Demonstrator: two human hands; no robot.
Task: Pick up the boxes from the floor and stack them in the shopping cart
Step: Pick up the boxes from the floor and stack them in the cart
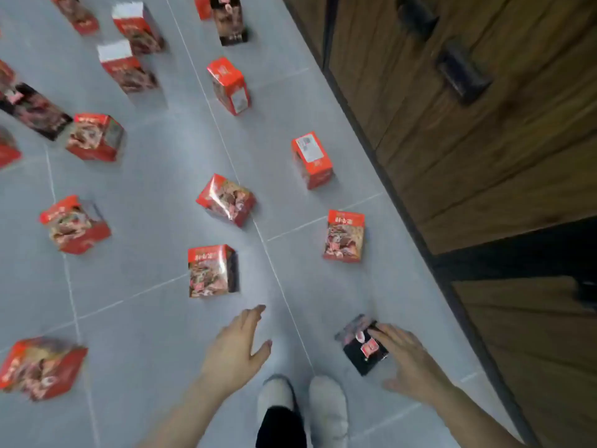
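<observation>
Small black cardboard box (363, 345) on grey tiled floor (155, 318) touched, perhaps grasped, by right hand (408, 362), left hand (237, 345) held above floor, fingers released

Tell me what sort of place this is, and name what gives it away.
Probably an indoor room, perhaps a home or a staged store set; I cannot tell which. It has a grey tiled floor with pale grout lines, dark wooden cabinets along one side, and many red boxes of packaged food scattered about.

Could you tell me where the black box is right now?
In the head view it sits low on the right, black box on the grey floor under the right hand, near the wooden cabinet.
</observation>
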